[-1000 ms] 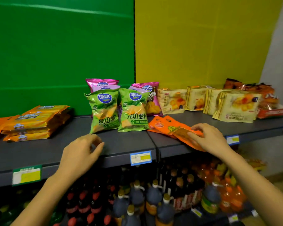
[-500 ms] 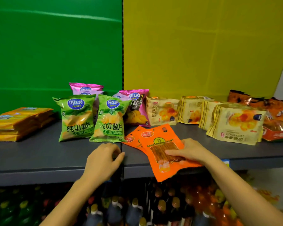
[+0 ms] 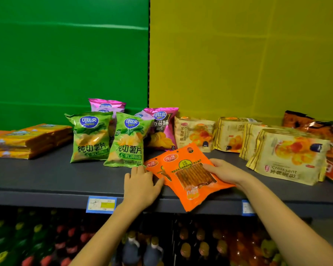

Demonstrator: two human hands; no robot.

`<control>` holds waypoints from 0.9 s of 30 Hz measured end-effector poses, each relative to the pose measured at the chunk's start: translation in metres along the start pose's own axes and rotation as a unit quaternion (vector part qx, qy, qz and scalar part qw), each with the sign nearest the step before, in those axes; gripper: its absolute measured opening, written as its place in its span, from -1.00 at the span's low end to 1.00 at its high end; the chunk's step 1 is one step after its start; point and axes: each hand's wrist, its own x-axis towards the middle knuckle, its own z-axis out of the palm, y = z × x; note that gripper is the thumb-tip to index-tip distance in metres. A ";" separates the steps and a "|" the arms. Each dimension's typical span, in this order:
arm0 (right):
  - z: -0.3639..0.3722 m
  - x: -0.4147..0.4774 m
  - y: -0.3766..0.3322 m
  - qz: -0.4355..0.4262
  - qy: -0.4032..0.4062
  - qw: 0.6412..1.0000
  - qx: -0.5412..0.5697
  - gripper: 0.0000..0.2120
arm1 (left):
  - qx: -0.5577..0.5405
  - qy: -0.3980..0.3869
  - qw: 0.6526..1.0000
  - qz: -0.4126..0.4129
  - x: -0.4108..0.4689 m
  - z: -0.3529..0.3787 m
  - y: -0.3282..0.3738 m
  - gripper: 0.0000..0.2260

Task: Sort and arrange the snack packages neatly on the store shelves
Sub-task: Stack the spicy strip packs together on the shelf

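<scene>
Two flat orange snack packets lie overlapped at the front of the grey shelf (image 3: 46,175). My right hand (image 3: 224,172) grips the top orange packet (image 3: 192,179) at its right side; its lower end hangs over the shelf edge. My left hand (image 3: 141,184) lies flat on the shelf, fingers spread, its thumb touching the lower orange packet (image 3: 154,167). Behind stand two green chip bags (image 3: 91,137), with pink chip bags (image 3: 161,129) further back.
Stacked flat orange-yellow packs (image 3: 27,140) lie at the left. Several yellow croissant packs (image 3: 288,156) stand at the right, with dark orange bags (image 3: 315,123) behind them. Price tags (image 3: 101,205) hang on the shelf edge. Drink bottles (image 3: 132,250) fill the shelf below.
My right hand has pulled the top orange packet toward the shelf front and turned it lengthwise. My left hand has moved right, up to the lower orange packet.
</scene>
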 end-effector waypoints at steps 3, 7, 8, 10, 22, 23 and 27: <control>0.000 -0.001 0.006 -0.013 -0.007 1.000 -0.006 -0.84 | 0.010 -0.002 1.000 -0.006 0.002 0.003 0.010 -0.53; -0.006 -0.011 0.015 -0.005 0.006 1.000 0.024 -0.80 | -0.064 -0.034 0.997 -0.011 0.004 0.002 0.027 -0.57; -0.007 -0.014 0.017 0.002 0.013 0.999 0.035 -0.75 | -0.114 -0.046 0.992 -0.015 0.005 0.001 0.032 -0.59; -0.011 -0.019 0.022 0.009 0.029 0.998 0.053 -0.70 | -0.247 -0.071 0.966 -0.028 0.006 0.000 0.040 -0.61; -0.010 -0.035 0.035 -0.032 0.190 0.970 0.145 -0.73 | -0.620 0.002 0.783 -0.058 -0.003 -0.013 0.067 -0.56; -0.010 -0.035 0.030 -0.048 0.213 0.965 0.147 -0.73 | -0.612 0.027 0.788 -0.053 -0.001 -0.017 0.062 -0.57; -0.003 -0.026 0.000 -0.110 0.259 0.947 0.156 -0.72 | -0.609 0.091 0.787 -0.036 0.000 -0.047 0.024 -0.56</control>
